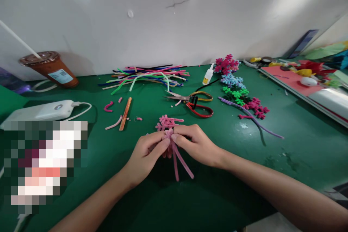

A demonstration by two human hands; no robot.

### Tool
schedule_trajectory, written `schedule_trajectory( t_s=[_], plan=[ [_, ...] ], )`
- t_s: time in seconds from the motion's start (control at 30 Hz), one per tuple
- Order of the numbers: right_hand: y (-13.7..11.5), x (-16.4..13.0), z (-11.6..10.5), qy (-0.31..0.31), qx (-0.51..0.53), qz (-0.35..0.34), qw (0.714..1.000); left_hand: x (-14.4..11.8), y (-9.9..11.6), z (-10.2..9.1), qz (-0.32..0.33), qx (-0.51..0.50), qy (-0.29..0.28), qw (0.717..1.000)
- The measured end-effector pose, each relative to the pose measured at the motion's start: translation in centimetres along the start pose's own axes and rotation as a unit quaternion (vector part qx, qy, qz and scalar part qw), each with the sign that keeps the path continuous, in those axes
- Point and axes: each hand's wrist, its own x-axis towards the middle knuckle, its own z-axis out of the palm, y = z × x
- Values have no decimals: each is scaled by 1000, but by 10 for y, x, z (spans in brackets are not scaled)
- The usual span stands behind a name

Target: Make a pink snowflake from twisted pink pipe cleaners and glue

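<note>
Pink pipe-cleaner stems [178,161] were pinched between the fingertips of the left hand [146,156] and the right hand [195,145], low over the green table [285,134]. Scissors [194,102] lay just beyond.

Two scissors [190,98], one cup [51,68], one glue bottle [208,75].

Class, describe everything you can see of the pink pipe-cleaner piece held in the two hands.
The pink pipe-cleaner piece looks fuzzy, like chenille-covered wire. Its upper end is bunched into short loops or prongs, partly hidden by fingers. Two long straight tails hang from it toward the person, splaying slightly over the green table. The left hand and right hand pinch its top from either side, just in front of another pink snowflake-like shape.
</note>
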Motion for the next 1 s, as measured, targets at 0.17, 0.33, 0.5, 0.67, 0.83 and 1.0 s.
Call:
schedule_trajectory(
  t_s=[0.17, 0.33, 0.5, 0.67, 0.83, 1.0],
  plan=[
    [4, 1, -4, -39, 0, -16, 999, -2, -2, -1, 32, 81, 46, 995],
    [5, 0, -5, -123, 132, 38, 983, -3, 1, 0, 33, 40, 20, 998],
    [7, 0, -10, -147, 224, 58, 962, -5, 2, 0, 38, -25, -4, 999],
    [9, 2, -20, -150, 254, 117, 948, -2, -7, -4, 109, -26, 75, 991],
    [6, 3, -16, -184, 332, 150, 913, 1, -7, -7, 195, 104, 79, 972],
    [9, 4, -14, -204, 300, 165, 917, 1, -2, -6, 158, 130, 86, 975]
  ],
)
